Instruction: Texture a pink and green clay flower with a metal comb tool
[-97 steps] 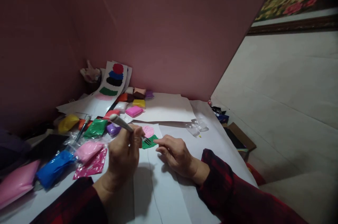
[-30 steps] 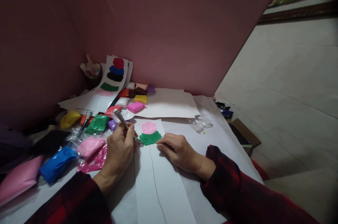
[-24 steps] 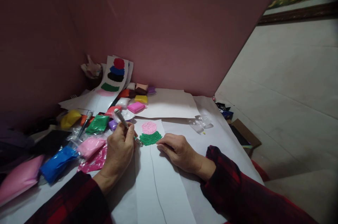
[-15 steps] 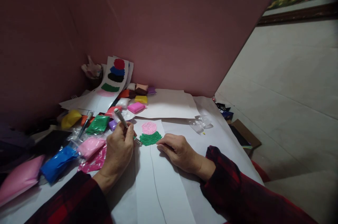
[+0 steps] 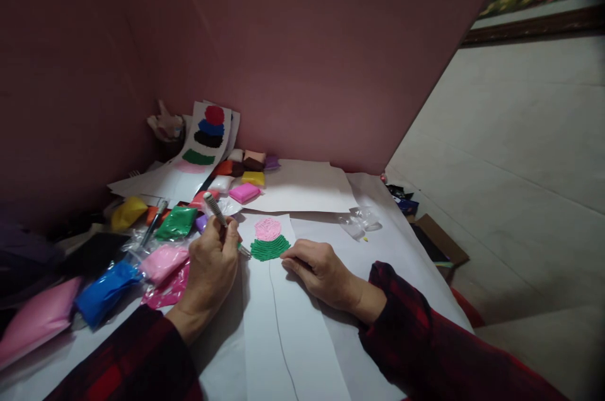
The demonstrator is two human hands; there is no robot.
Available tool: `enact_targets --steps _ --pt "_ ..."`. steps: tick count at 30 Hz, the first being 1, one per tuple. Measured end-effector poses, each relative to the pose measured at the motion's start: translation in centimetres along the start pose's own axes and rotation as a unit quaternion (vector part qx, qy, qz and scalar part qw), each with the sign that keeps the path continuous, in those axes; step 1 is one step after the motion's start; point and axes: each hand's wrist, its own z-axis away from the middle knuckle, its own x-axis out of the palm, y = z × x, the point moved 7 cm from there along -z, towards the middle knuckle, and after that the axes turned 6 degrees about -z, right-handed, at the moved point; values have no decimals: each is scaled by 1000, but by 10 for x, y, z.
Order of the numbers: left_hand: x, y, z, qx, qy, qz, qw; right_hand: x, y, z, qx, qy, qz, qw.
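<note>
My left hand (image 5: 212, 262) is closed round a slim pen (image 5: 217, 210) with a ridged pale end. Its lower tip is just left of the green clay band (image 5: 270, 249), and I cannot tell whether they touch. Above that band sits a textured pink clay circle (image 5: 268, 229). Both lie on a long white paper strip (image 5: 265, 338) with a thin curving line drawn down it. My right hand (image 5: 321, 272) rests on the strip, thumb and forefinger pinched together at the green band's right end. What that pinch holds, if anything, is hidden.
Bagged clay in several colours, such as a green packet (image 5: 177, 223) and a blue packet (image 5: 108, 294), crowds the left. A sheet with coloured clay bands (image 5: 208, 136) leans at the back. Blank white sheets (image 5: 302, 186) and crumpled clear plastic (image 5: 362, 222) lie beyond my hands.
The pen's tip has shifted slightly left, away from the green band's left end. My right hand stays in place.
</note>
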Motion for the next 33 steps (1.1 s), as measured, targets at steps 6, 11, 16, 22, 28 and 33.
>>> enact_targets --steps 6,11,16,22,28,33 --pt "-6 8 3 21 23 6 999 0 0 0 3 3 -10 1000" --pt "3 1 5 -5 -21 54 998 -1 -1 -1 1 6 -12 1000" --pt "10 -1 9 -16 -57 82 995 -1 -1 -1 1 2 -8 1000" --pt "13 -1 10 -14 -63 86 994 -1 -1 -1 -3 4 -9 1000" --pt "16 -2 9 -6 -70 81 994 -1 0 -1 2 4 -10 1000" --pt "16 0 8 2 -77 73 994 -1 -1 -1 0 3 -11 1000"
